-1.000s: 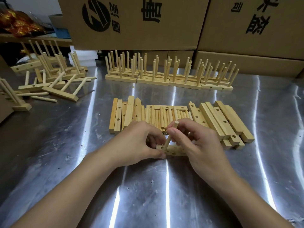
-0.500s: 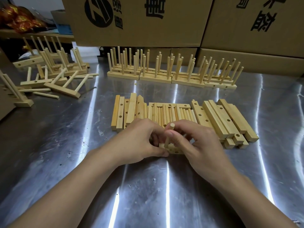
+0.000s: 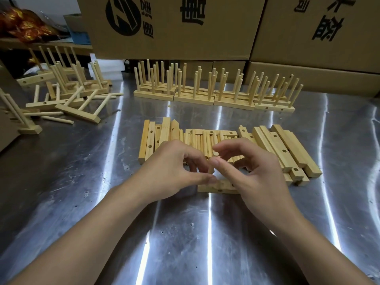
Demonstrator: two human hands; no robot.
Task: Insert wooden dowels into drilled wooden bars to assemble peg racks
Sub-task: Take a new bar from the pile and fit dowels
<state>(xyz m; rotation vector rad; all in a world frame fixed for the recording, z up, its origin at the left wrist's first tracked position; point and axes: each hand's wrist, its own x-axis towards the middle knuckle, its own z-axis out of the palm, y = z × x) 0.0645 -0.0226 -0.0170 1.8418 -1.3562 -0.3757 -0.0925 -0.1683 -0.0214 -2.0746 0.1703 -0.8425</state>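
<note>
A drilled wooden bar (image 3: 223, 187) lies flat on the steel table (image 3: 185, 239) in front of me. My left hand (image 3: 174, 171) grips its left end, thumb on the front face. One dowel (image 3: 215, 154) stands upright in the bar near that end. My right hand (image 3: 255, 173) pinches the dowel's top between thumb tip and index tip, the other fingers arched over the bar. Just behind my hands lie loose dowels (image 3: 197, 140), flanked by drilled bars on the left (image 3: 152, 140) and the right (image 3: 287, 149).
A row of finished peg racks (image 3: 205, 95) stands at the back of the table. More racks and stray dowels (image 3: 76, 97) lie scattered at the left. Large cardboard boxes (image 3: 185, 27) wall off the rear.
The dowel has gone from tilted to upright and sits lower in the bar. My right hand's fingers have spread, and only thumb and index remain at its top. The left hand has stayed on the bar.
</note>
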